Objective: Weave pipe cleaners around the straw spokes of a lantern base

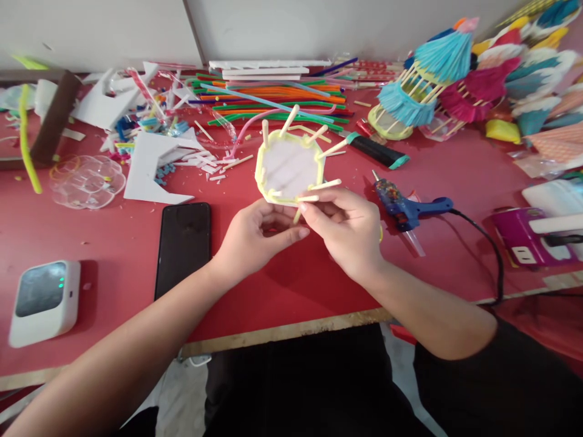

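Over the red table I hold up a small craft base [294,164], a pale roundish disc edged in yellow pipe cleaner. Several short wooden sticks stand out from its rim, tilted outward. My left hand [259,237] supports the base from below, its fingertips hidden under the disc and its thumb stretched along the near side. With thumb and fingers, my right hand [348,227] pinches at the near right rim, by one stick [308,198]. Whether that stick itself is in the pinch is partly hidden.
Right of my hands lies a blue glue gun [401,203], its cord running over the table edge. A black phone [183,246] and white device [45,300] lie left. Behind are a cutter [376,150], pipe cleaners [273,97], foam scraps [150,167] and a blue paper tower [421,79].
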The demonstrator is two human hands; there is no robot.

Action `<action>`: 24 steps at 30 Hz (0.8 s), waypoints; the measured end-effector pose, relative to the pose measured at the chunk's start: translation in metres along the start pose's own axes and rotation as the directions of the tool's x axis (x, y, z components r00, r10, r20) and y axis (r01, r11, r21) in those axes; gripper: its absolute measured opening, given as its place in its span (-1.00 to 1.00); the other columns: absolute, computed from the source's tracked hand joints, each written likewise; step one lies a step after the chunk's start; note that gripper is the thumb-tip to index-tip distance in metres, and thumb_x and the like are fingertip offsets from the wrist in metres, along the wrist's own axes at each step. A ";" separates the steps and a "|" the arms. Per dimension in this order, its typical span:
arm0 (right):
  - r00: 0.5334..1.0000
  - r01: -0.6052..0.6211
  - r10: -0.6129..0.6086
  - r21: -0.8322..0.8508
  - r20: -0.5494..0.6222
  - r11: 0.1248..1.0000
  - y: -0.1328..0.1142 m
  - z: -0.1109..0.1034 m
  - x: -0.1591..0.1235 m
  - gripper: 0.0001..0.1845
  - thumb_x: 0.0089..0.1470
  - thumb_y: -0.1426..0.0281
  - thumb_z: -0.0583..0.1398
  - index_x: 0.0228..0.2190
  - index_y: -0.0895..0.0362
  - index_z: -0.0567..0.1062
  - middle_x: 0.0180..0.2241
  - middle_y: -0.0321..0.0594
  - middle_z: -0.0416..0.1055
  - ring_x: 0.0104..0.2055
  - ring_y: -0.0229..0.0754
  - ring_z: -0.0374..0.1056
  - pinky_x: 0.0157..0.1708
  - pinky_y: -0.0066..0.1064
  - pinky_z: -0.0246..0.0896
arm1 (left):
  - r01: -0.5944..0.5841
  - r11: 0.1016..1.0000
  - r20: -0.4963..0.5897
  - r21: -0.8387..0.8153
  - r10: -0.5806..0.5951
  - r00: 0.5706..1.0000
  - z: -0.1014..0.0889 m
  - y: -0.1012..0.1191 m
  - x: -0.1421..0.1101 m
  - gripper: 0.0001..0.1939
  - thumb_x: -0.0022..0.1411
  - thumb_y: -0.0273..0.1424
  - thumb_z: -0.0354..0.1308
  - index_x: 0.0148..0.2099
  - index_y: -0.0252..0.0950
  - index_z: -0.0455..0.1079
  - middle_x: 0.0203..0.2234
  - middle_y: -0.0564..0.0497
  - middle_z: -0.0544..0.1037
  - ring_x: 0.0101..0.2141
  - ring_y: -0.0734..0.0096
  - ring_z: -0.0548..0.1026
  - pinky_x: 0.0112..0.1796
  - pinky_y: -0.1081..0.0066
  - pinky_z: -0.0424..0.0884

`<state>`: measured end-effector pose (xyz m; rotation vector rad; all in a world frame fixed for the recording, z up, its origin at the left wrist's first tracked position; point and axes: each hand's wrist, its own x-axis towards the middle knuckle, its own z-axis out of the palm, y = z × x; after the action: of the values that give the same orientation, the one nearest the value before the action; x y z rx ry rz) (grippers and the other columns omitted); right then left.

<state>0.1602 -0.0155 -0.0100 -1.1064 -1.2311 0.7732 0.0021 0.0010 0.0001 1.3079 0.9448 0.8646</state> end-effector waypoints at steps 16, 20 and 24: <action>1.000 -0.016 0.016 0.010 0.008 1.000 0.001 0.002 -0.002 -0.90 0.03 0.51 0.33 -0.36 0.09 0.62 -0.34 -0.33 0.65 -0.32 -0.27 0.59 -0.30 -0.45 0.61 | -0.010 0.954 -0.132 -0.300 -0.031 0.991 0.002 0.000 0.002 -0.64 0.02 -0.39 0.50 -0.14 -0.28 0.50 -0.23 -0.02 0.67 -0.19 0.37 0.64 -0.10 0.40 0.58; 0.999 -0.045 0.045 0.005 0.018 0.999 0.000 0.004 -0.004 -0.91 0.04 0.50 0.32 -0.36 0.08 0.63 -0.32 -0.31 0.65 -0.29 -0.25 0.59 -0.29 -0.41 0.61 | 0.000 0.952 -0.155 -0.306 -0.050 0.987 0.001 0.000 0.002 -0.69 0.04 -0.36 0.49 -0.19 -0.26 0.50 -0.30 0.01 0.67 -0.27 0.39 0.64 -0.16 0.40 0.61; 0.999 -0.029 0.028 0.040 0.022 0.999 0.000 0.004 -0.004 -0.86 0.02 0.53 0.33 -0.36 0.06 0.65 -0.31 -0.31 0.64 -0.27 -0.25 0.59 -0.28 -0.42 0.59 | -0.017 0.949 -0.159 -0.316 -0.036 0.987 0.001 0.000 0.002 -0.74 0.04 -0.38 0.48 -0.22 -0.25 0.51 -0.34 0.04 0.66 -0.32 0.42 0.62 -0.18 0.41 0.61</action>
<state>0.1554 -0.0185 -0.0117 -1.0871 -1.2151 0.8297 0.0041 0.0023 0.0005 0.9662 0.8942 1.0804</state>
